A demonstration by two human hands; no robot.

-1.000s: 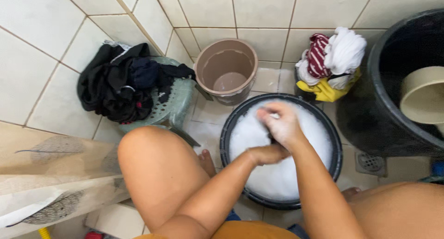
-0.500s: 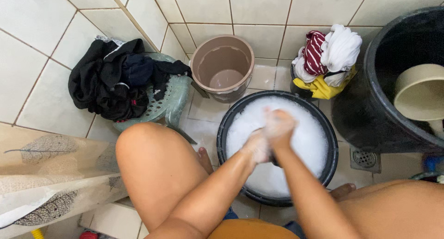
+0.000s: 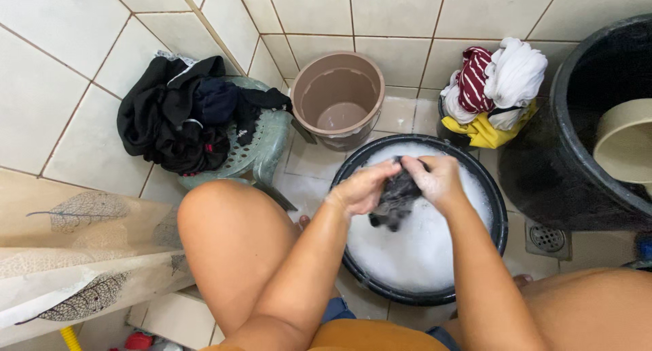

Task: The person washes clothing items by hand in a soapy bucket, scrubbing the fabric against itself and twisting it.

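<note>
Here, a tiled floor (image 3: 401,113) and tiled walls are seen from above. To the right of the fingers, well apart, a large black barrel (image 3: 543,168) is stood with a beige bowl (image 3: 625,147) inside it. Directly beneath the fingers a round black basin (image 3: 499,215) is set on the floor, filled with white soapsuds (image 3: 421,249). To the left of the fingers, a heap of dark clothes (image 3: 176,120) is piled on a green plastic basket (image 3: 261,144). Beyond the fingers, near the wall, a brown bucket (image 3: 339,96) is placed upright. Beyond them to the right, a bundle of red-striped, white and yellow laundry (image 3: 496,93) is stacked. A small dark wet cloth (image 3: 397,198) is held over the suds, between both hands. The left hand (image 3: 363,188) is closed on its left side, fingers curled around it. The right hand (image 3: 435,178) is closed on its upper right side, gripping it. The two hands are nearly touching.
</note>
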